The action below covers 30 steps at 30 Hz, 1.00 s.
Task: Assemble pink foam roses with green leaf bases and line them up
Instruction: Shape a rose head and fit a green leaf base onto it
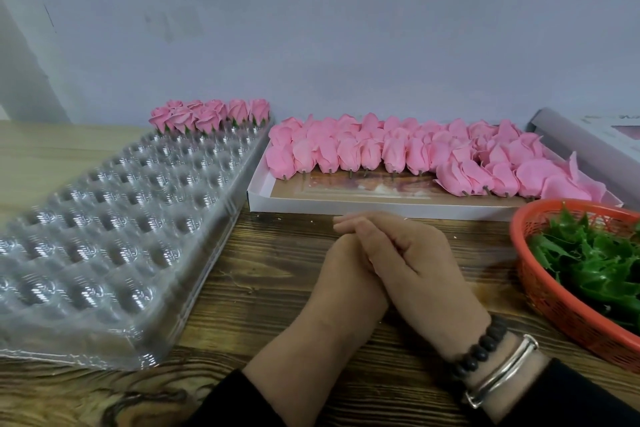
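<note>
My right hand [412, 253] lies over my left hand [343, 274] on the wooden table, fingers straight, and neither holds anything. Several finished pink roses with green bases [211, 116] stand in rows at the far end of a clear plastic cell tray [114, 218] on the left. Beyond my hands, a white cardboard box [381, 206] holds many loose pink foam rose heads [398, 149] with short stems. At the right, a red mesh basket [554, 295] contains green leaf bases [595, 260].
A grey wall stands close behind the table. A rolled sheet and a box lid [595, 139] lie at the far right. The wooden table top [263, 305] shows between the tray, box and basket.
</note>
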Each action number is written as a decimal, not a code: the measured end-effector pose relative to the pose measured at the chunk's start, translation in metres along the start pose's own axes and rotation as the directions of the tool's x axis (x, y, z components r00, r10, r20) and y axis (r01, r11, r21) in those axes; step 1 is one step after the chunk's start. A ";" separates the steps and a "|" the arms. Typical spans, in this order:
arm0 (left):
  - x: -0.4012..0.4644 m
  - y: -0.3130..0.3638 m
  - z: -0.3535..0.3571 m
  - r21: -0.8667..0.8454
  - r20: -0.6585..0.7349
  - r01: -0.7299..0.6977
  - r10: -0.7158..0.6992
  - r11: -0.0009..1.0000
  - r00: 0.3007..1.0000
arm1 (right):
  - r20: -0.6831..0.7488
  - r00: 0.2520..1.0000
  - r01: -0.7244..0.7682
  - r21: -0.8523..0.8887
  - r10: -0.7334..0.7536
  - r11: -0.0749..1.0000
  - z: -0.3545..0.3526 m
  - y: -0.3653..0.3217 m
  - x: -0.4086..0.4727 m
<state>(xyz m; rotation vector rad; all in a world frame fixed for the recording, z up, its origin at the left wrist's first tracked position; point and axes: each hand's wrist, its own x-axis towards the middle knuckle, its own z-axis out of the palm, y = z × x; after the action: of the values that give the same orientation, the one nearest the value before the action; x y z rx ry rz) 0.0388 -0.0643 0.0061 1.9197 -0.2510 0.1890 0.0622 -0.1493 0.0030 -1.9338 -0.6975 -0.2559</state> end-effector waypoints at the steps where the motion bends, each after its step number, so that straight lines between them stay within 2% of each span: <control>1: 0.000 0.000 -0.001 0.015 0.005 0.000 0.000 1.000 1.000 | 0.045 0.999 -0.001 -0.007 0.001 1.000 -0.003 0.001 0.001; 3: -0.002 -0.001 -0.002 0.011 0.038 0.050 -0.051 0.999 0.998 | 0.170 0.984 -0.062 0.024 0.057 0.998 -0.008 0.001 0.003; 5: -0.005 -0.002 -0.003 -0.001 0.111 0.164 -0.163 0.986 0.980 | 0.287 0.951 -0.134 0.053 0.114 0.990 -0.010 0.001 0.002; 7: -0.006 -0.002 -0.004 0.008 0.137 0.197 -0.196 0.980 0.971 | 0.336 0.936 -0.143 0.098 0.102 0.985 -0.010 0.000 0.000; 8: -0.005 -0.001 -0.005 -0.001 0.135 0.176 -0.175 0.984 0.975 | 0.314 0.946 -0.125 0.132 0.078 0.983 -0.010 -0.002 0.000; 10: -0.004 -0.002 -0.006 -0.091 0.059 0.154 -0.149 0.984 0.987 | 0.169 0.985 -0.072 0.227 0.033 0.971 -0.011 -0.001 0.000; 13: 0.001 -0.007 -0.012 -0.424 -0.192 0.125 -0.224 0.897 0.955 | -0.083 0.995 -0.021 0.348 0.053 0.937 -0.013 0.006 0.002; 15: 0.004 -0.010 -0.018 -0.604 -0.303 0.041 -0.277 0.796 0.912 | -0.142 0.989 -0.009 0.276 0.050 0.961 -0.011 0.010 0.003; 17: 0.006 -0.011 -0.022 -0.722 -0.332 -0.032 -0.306 0.691 0.892 | -0.107 0.993 -0.028 0.230 0.054 0.973 -0.005 0.009 0.002; 20: 0.007 -0.007 -0.021 -0.831 -0.250 -0.005 -0.365 0.556 0.897 | -0.005 1.000 -0.015 0.184 0.016 0.983 0.007 0.006 -0.002; 22: 0.006 -0.006 -0.018 -0.884 -0.159 0.052 -0.402 0.465 0.902 | 0.015 1.000 -0.005 0.174 0.002 0.985 0.012 0.006 -0.004; 25: 0.005 -0.006 -0.013 -0.912 -0.044 0.142 -0.436 0.385 0.899 | -0.030 0.999 -0.007 0.143 0.011 0.990 0.012 0.007 -0.004; 30: 0.003 -0.008 -0.007 -0.939 0.028 0.172 -0.434 0.297 0.901 | -0.108 0.993 0.048 0.013 -0.046 0.999 0.011 0.005 -0.005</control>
<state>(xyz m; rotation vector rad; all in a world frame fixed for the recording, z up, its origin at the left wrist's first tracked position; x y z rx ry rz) 0.0434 -0.0557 0.0024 0.7044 0.1850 -0.0164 0.0598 -0.1431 -0.0080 -1.8761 -0.6727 -0.3799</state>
